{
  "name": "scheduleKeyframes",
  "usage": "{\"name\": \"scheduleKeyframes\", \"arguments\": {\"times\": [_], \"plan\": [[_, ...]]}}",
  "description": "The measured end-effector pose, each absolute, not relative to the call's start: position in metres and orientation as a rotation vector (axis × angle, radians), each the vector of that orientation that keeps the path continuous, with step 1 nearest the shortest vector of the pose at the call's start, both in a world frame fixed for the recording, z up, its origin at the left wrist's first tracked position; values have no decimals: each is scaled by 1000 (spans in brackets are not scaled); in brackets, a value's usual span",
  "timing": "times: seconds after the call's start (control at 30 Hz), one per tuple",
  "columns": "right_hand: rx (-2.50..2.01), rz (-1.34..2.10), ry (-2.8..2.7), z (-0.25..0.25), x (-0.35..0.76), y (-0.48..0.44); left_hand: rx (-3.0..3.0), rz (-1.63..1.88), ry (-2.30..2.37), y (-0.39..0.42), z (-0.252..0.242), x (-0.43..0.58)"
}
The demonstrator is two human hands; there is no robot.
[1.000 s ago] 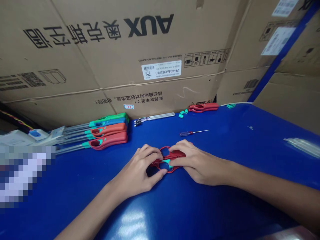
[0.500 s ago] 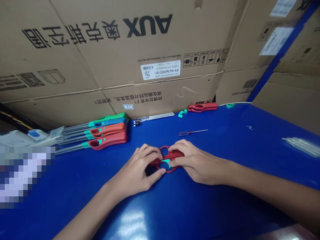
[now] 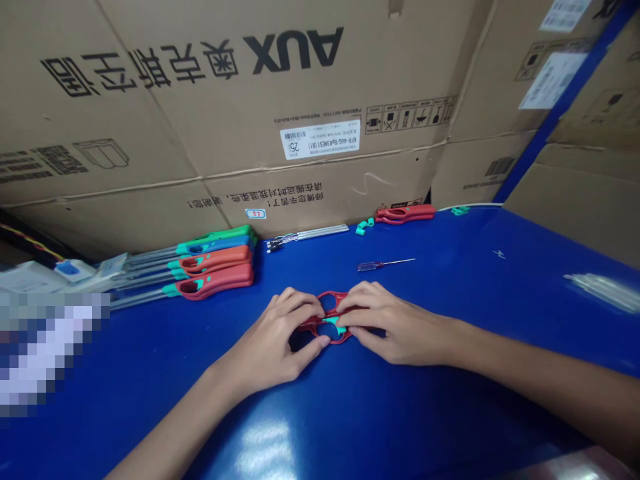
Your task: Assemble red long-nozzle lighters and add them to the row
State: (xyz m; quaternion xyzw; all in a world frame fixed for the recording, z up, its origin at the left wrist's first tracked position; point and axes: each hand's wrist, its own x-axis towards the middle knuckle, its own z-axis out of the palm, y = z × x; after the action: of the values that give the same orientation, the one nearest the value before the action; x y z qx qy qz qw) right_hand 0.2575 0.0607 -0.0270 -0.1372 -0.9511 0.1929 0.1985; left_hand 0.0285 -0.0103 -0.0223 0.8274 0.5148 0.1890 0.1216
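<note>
Two red lighter casing halves (image 3: 345, 338) lie side by side on the blue table, each with a finger-hole loop facing outward. A small turquoise trigger (image 3: 339, 324) sits in the loop of the nearer half. My left hand (image 3: 275, 337) grips the left end of the casing, thumb at the near loop and fingers over the far side. From the right, my right hand (image 3: 395, 323) bends its fingers over the other end, a fingertip at the trigger and the thumb on the near edge. Both hands hide much of the casing.
Finished-looking long-nosed lighters (image 3: 220, 277) lie stacked at left. Behind my hands is a screwdriver (image 3: 373, 266). Along the cardboard wall (image 3: 225, 140) lie metal tubes with wires (image 3: 320, 232), turquoise bits (image 3: 364, 227) and more red casings (image 3: 407, 213). Clear-wrapped rods (image 3: 603, 293) lie far right.
My right thumb has shifted off the trigger toward the casing's near edge, and the right fingers have moved slightly. More of the turquoise trigger shows. My left hand stays in place.
</note>
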Motion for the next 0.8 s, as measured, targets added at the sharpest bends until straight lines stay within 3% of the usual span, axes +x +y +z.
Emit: {"name": "scheduleKeyframes", "arguments": {"times": [0.5, 0.8], "plan": [[-559, 783, -2565, -23, 255, 56, 2460, 535, 1444, -12, -20, 33], [-447, 755, -2458, -27, 256, 60, 2436, 496, 1476, -13, -20, 32]]}}
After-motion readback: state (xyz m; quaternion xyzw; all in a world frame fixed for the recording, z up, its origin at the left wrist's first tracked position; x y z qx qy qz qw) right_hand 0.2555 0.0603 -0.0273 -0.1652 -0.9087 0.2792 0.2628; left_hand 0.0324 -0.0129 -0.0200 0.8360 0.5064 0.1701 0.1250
